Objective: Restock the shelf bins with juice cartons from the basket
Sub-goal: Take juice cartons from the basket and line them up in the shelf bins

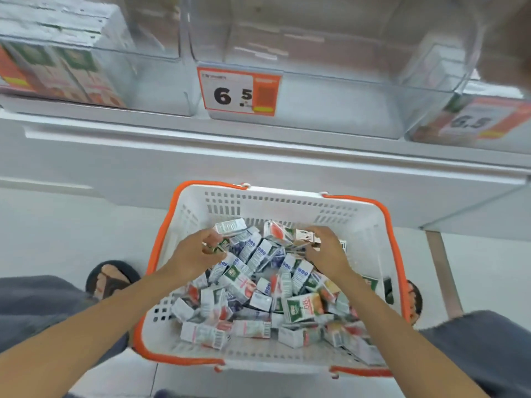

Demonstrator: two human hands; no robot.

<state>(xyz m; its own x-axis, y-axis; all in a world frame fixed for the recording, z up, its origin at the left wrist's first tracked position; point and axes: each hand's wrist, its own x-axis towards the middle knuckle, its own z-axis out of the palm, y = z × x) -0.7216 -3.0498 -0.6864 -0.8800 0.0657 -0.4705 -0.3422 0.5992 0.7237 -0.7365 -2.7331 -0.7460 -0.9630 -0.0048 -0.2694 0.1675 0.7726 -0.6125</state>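
White floor under clear shelf bins

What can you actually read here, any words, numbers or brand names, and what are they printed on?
"6 5": orange-edged price tag on the middle clear bin.
"6,5": blurred price tag further right.
Print and barcodes on the juice cartons in the basket: too small to read.

The person wears slate-grey legwear on the left leg and right leg, a dark left sandal and right sandal, with arms bare down to the left hand and right hand.
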